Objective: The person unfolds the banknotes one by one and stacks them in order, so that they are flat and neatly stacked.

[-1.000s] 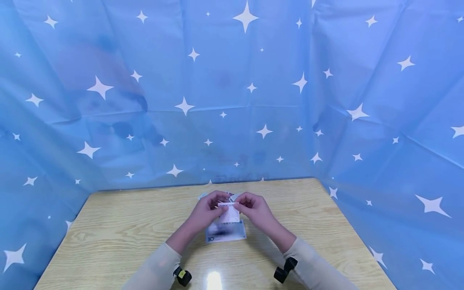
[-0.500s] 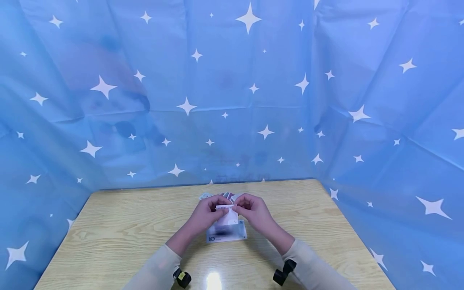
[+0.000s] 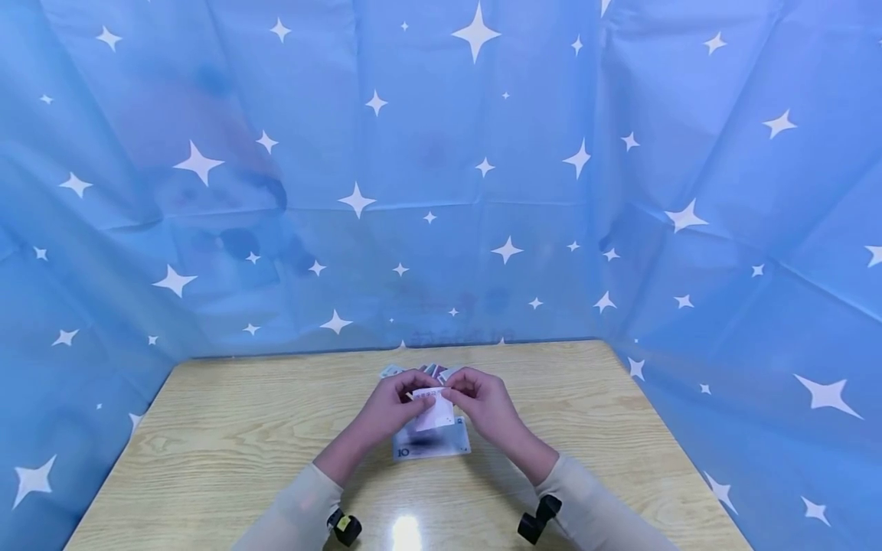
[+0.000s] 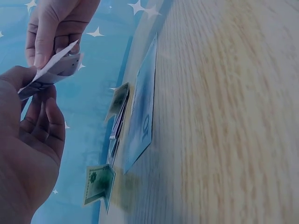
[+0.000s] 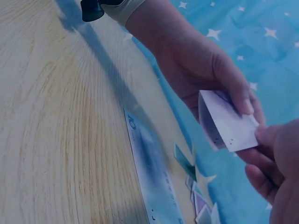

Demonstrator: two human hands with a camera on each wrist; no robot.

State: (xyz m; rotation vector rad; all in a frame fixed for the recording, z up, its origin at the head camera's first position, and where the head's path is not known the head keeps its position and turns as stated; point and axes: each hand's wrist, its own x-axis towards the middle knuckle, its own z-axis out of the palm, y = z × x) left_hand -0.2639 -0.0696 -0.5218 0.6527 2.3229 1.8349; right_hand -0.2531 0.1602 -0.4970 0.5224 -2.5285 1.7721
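Note:
Both hands hold a folded pale purple banknote [image 3: 434,412] above the table. My left hand [image 3: 391,405] pinches its upper left part between thumb and fingers, and my right hand [image 3: 485,399] pinches the upper right corner. Seen from the right wrist, the folded banknote [image 5: 229,121] has two layers standing apart at the free edge. Below it a flat blue banknote [image 3: 441,444] marked 10 lies on the table. Behind the hands, several folded banknotes [image 3: 430,370] rest on the table, partly hidden by the fingers; a green folded note [image 4: 99,182] stands among them in the left wrist view.
The wooden table [image 3: 227,428] spreads out around the notes. A blue curtain [image 3: 413,153] with white stars hangs behind it and along both sides. Black wrist cameras [image 3: 344,526] sit on the pale sleeves.
The lower edge of the folded purple banknote has shifted a little and tilted between the hands. Both hands keep their pinch, moving only slightly. The head view has shifted slightly.

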